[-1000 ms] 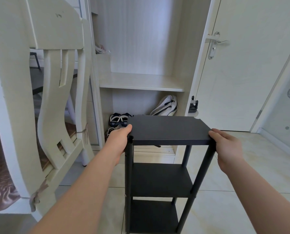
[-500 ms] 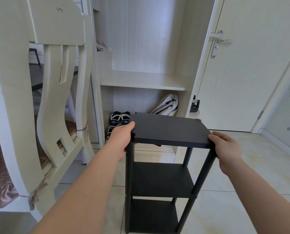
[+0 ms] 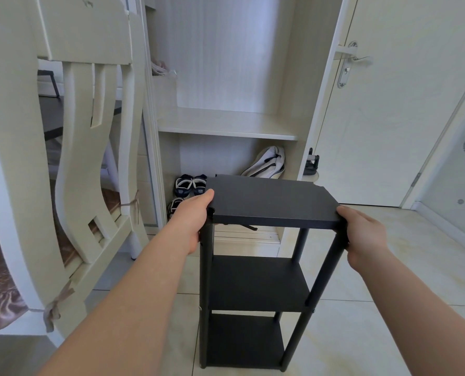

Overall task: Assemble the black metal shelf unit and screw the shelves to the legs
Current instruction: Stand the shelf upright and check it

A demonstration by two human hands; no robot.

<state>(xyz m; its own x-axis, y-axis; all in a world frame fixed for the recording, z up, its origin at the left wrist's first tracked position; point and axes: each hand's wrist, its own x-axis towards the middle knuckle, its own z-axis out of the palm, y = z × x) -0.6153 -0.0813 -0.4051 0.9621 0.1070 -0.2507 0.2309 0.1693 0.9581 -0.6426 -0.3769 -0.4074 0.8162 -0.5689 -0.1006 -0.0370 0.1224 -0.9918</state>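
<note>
**Status of black metal shelf unit (image 3: 261, 270): upright, held at the top**

Stands upright on the tiled floor (image 3: 388, 280), just in front of an open wardrobe (image 3: 226, 123), with a white wooden chair (image 3: 77, 172) close on the left. Carries three flat shelves between round legs: bottom shelf (image 3: 242, 340) near the floor, middle shelf (image 3: 253, 289) about halfway up, top shelf (image 3: 272, 202) across the leg tops. Shows small fastener heads where the middle shelf meets the front left leg (image 3: 206, 280) and the front right leg (image 3: 318, 289). Leaves the open end of the front left leg visible in the near left corner notch of the top shelf.

Grips the near left corner of the top shelf with the left hand (image 3: 190, 221): thumb flat on the upper face, fingers curled underneath and out of sight. Grips the near right corner with the right hand (image 3: 361, 234): thumb on the edge, fingers wrapped round the corner and down against the front right leg.

Cannot tell whether the top shelf is screwed down.

Beyond the unit: dark sandals (image 3: 190, 184) on the wardrobe floor, just past the left hand; white door (image 3: 388, 131) with lever handle (image 3: 357, 58) to the right.
</note>
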